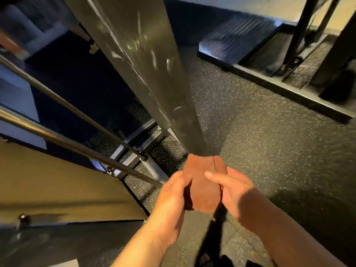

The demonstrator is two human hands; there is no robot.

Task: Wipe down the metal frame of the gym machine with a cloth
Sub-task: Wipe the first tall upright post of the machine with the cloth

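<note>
Cloth (202, 182) sits at post (138, 64) foot, post running up and away. Left hand (173, 195) grips one edge, right hand (235, 191) pinches the other; both equally near

You've got open speckled floor (269, 151) right of the frame post (134, 64). Left of it, two slanted rods (67, 106) and base bars (140, 143) crowd the gap. Raised platform edge (279, 87) blocks far right.

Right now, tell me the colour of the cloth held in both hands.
The cloth is plain reddish brown, best in the head view.
</note>
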